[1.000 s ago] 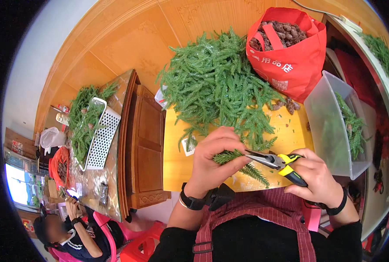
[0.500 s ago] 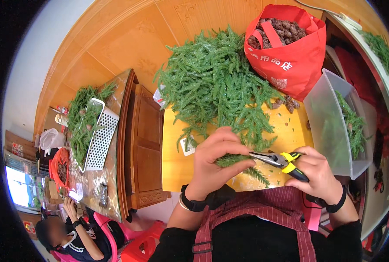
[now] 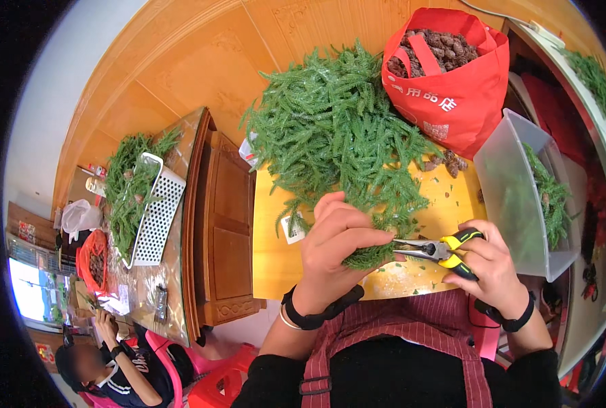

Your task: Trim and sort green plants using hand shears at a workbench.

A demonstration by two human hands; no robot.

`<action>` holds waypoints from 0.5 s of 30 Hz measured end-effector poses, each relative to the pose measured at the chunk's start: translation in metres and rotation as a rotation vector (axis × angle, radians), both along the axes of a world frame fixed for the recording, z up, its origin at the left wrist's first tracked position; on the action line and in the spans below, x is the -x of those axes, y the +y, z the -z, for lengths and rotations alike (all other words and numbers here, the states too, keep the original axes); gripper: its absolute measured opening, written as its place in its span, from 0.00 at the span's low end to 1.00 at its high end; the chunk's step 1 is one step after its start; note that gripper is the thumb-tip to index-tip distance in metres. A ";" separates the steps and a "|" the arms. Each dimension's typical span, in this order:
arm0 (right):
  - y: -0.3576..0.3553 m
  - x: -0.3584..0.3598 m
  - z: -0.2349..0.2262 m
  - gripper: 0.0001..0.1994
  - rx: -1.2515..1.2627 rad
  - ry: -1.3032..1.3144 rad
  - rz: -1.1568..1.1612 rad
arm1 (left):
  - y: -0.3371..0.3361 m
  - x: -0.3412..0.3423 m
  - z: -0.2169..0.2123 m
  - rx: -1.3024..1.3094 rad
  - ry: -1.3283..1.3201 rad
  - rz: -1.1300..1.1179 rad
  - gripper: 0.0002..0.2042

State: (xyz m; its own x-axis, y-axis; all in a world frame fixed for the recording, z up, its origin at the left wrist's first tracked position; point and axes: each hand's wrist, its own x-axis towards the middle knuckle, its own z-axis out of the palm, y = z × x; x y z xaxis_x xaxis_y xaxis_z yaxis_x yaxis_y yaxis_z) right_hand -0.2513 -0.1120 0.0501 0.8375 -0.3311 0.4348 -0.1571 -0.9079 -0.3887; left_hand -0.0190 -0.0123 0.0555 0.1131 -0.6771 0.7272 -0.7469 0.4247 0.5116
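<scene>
My left hand (image 3: 331, 246) pinches a short green artificial pine sprig (image 3: 371, 256) between thumb and fingers, over the front of the yellow tabletop (image 3: 446, 221). In my right hand (image 3: 495, 262) are long-nose pliers (image 3: 442, 253) with yellow and black handles, spread apart. Their steel jaws point left and reach the sprig beside my left thumb and fingertip; the exact contact is hidden by the fingers. Beyond my hands lies a big heap of green pine sprigs (image 3: 337, 115). Small green bits are scattered on the tabletop under the pliers.
A red bag (image 3: 446, 109) full of pine cones stands at the back right, with loose cones (image 3: 450, 162) in front. Right of the table is a clear plastic bin (image 3: 514, 197) holding greenery. On the left, a second table bears a white perforated basket (image 3: 161, 214); a person (image 3: 122, 360) sits there.
The sprig end that stuck out below the pliers is gone from there. The pliers' handles have spread wider, and more green bits lie on the tabletop.
</scene>
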 end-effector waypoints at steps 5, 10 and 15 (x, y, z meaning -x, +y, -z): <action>0.001 0.001 0.002 0.18 -0.025 -0.008 0.012 | -0.001 0.003 -0.002 0.005 0.040 0.019 0.17; 0.003 0.006 0.004 0.17 -0.030 0.051 0.047 | -0.004 0.003 0.004 -0.027 0.135 0.100 0.19; 0.002 0.011 0.005 0.16 -0.460 -0.003 -0.059 | -0.013 0.004 0.005 -0.324 0.553 0.203 0.14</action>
